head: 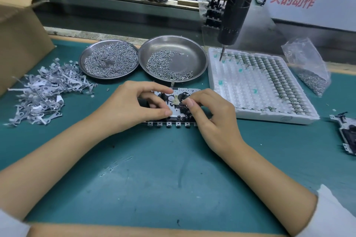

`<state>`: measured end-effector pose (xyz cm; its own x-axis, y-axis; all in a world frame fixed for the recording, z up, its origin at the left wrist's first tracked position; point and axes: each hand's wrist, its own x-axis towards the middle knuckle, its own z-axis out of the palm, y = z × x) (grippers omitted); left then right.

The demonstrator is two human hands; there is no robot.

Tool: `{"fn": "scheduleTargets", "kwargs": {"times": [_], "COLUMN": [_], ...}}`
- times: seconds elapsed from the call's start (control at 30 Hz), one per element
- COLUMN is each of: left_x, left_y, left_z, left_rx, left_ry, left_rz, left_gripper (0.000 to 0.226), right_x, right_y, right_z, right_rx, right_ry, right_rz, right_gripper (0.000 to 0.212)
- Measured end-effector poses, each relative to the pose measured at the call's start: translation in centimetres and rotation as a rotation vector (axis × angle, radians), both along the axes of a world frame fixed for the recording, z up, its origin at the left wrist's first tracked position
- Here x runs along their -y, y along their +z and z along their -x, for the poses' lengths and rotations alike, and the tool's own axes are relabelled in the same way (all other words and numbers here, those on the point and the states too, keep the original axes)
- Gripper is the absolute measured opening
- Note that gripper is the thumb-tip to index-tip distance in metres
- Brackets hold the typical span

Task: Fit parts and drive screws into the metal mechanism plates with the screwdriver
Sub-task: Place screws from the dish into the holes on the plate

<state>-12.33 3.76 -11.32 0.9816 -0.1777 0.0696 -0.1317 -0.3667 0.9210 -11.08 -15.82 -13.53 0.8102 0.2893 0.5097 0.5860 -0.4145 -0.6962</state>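
A metal mechanism plate (174, 120) with black and white parts lies on the green mat in the middle. My left hand (134, 106) rests on its left side, thumb and fingers curled over the plate. My right hand (210, 115) is on its right side, fingertips pinched on something small at the plate's centre; what it pinches is too small to tell. The black electric screwdriver (234, 11) hangs untouched above the white tray, tip pointing down.
Two steel dishes of screws (109, 61) (173, 59) stand behind the plate. A heap of grey metal levers (46, 92) lies left, a white foam tray of parts (258, 86) right, a screw bag (310, 71) beyond it. Another mechanism (346, 134) lies at the right edge. A cardboard box (19, 34) stands far left.
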Motion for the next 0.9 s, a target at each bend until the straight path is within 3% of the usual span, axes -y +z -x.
{"fn": "scheduleTargets", "kwargs": {"times": [0.13,0.23,0.3,0.37,0.47,0.57,0.9], "left_x": [-0.2,-1.0,-2.5,-4.7,-7.9,-8.9,-7.5], "left_y": [0.0,0.3,0.7,1.3,2.3,2.8,1.5], "left_z": [0.0,-0.3,-0.9,-1.5,-1.6,-1.6,-1.9], "left_rx": [0.069,0.225,0.331,0.268,0.024,-0.072,-0.036], "left_ry": [-0.009,0.169,0.416,0.558,0.538,0.506,0.552], "left_rz": [-0.031,-0.139,-0.445,-0.72,-0.679,-0.689,-0.821], "left_gripper": [0.043,0.023,0.016,0.009,0.016,0.02,0.01], "right_x": [0.1,0.2,0.2,0.2,0.1,0.1,0.1], "right_y": [0.0,-0.2,-0.3,-0.3,-0.3,-0.2,-0.2], "right_z": [-0.1,-0.1,-0.1,-0.2,-0.2,-0.2,-0.2], "right_rx": [-0.001,0.004,0.013,0.02,0.024,0.029,0.041], "right_ry": [-0.006,-0.002,0.002,0.004,0.012,0.013,0.025], "right_rz": [-0.013,-0.027,-0.038,-0.037,-0.039,-0.032,-0.016], "right_gripper": [0.019,0.02,0.019,0.02,0.02,0.019,0.016]}}
